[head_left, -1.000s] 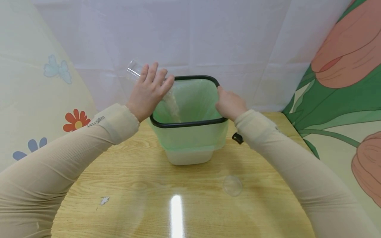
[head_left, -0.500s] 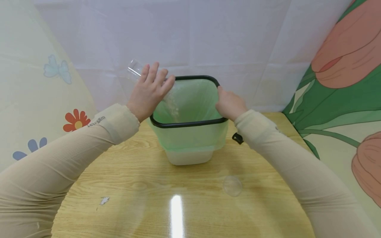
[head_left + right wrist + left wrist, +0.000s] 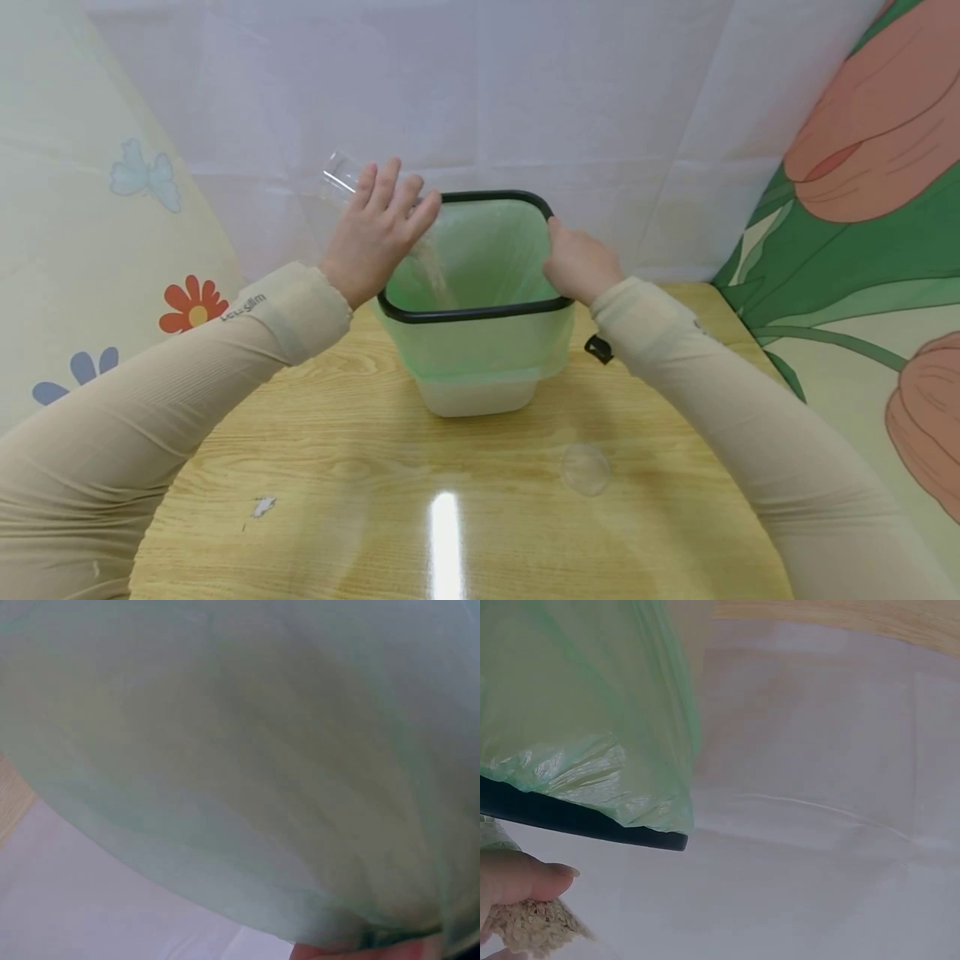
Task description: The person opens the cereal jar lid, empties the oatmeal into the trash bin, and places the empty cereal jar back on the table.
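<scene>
Tilted over the left side of a bin, a clear jar [image 3: 340, 173] is held by my left hand [image 3: 381, 225], its mouth pointing down and inward. Pale flakes [image 3: 435, 275] fall from it in a stream. In the left wrist view, the thumb lies across the jar, with oat-like flakes [image 3: 536, 926] inside. The bin has a white base [image 3: 480, 396], a green bag liner [image 3: 480, 348] folded over its outside, and a black rim [image 3: 480, 313]. My right hand [image 3: 581, 262] grips the rim's right side. Flakes at the bin's bottom are hard to make out.
A clear round lid [image 3: 586, 469] lies on the wooden table [image 3: 337, 442], in front and right of the bin. A small black object [image 3: 599, 348] sits beside the right wrist. White cloth [image 3: 600, 100] hangs close behind, with flower-patterned sheets [image 3: 825, 250] at the sides.
The stream of flakes from the jar looks thinner than a second ago. Both hands and the bin stay in almost the same place.
</scene>
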`<state>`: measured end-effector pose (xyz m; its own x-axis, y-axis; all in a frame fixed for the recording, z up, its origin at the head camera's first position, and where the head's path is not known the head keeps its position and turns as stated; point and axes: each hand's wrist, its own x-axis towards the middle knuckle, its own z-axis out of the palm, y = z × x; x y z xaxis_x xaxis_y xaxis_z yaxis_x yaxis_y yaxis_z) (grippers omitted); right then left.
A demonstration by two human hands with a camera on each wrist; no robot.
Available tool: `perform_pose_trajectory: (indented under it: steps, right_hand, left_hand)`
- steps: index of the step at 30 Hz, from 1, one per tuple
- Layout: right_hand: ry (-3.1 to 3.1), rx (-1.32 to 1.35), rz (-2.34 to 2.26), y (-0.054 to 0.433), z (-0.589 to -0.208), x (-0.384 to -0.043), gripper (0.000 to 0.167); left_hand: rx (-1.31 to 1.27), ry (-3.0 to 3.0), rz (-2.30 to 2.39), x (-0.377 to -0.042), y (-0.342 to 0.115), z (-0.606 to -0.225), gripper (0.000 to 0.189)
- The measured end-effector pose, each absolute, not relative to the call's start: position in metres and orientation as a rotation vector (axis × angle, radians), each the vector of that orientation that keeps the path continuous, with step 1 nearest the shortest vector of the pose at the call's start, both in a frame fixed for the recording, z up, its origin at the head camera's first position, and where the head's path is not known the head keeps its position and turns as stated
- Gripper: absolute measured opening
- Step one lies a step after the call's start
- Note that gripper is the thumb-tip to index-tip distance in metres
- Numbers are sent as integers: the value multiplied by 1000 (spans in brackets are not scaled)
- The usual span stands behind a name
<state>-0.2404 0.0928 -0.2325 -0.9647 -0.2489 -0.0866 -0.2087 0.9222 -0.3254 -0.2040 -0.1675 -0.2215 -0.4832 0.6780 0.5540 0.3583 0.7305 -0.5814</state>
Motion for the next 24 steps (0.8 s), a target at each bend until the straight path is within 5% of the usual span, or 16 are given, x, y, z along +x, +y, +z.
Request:
perform_pose_trajectory:
  steps: [24]
  right_hand:
    - [2963, -339, -473, 94, -232, -241, 67]
  left_hand:
    - [-808, -2120, 528, -205, -167, -222, 43]
